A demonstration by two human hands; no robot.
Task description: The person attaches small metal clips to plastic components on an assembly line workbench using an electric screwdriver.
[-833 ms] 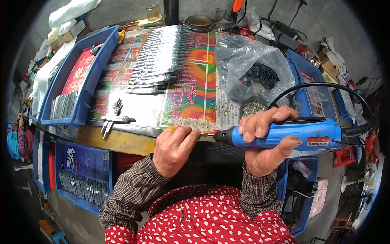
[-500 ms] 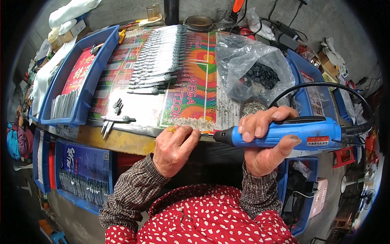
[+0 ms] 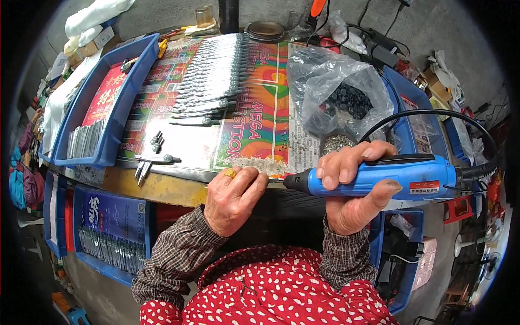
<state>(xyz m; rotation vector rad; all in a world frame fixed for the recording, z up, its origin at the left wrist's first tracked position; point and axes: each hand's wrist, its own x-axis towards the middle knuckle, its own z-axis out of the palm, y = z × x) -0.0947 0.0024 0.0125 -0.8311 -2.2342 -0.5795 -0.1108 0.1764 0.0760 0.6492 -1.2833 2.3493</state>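
My right hand (image 3: pixel 355 187) is wrapped round a blue electric screwdriver (image 3: pixel 390 176), its black nose pointing left. Closed at the table's front edge, my left hand (image 3: pixel 234 199) pinches a small piece at the driver's tip. Fingers hide most of that piece, so I cannot make out its kind. A ring shows on this hand. Just beyond the left hand lies a silver drawing compass (image 3: pixel 157 158) with dark fittings, beside several small black parts (image 3: pixel 157 142). Farther back, many compasses (image 3: pixel 214 76) lie stacked in a long row.
A clear plastic bag (image 3: pixel 309 70) of black parts stands at the back right, beside a heap of small metal screws (image 3: pixel 338 142). Blue trays (image 3: pixel 111 154) flank the table. The screwdriver's black cable (image 3: pixel 433 112) arcs over the right side. Below are more blue bins (image 3: pixel 111 271).
My hands and the screwdriver stay almost in place, with the driver's nose shifted very slightly left. At the far left edge, coloured shapes in the background have moved.
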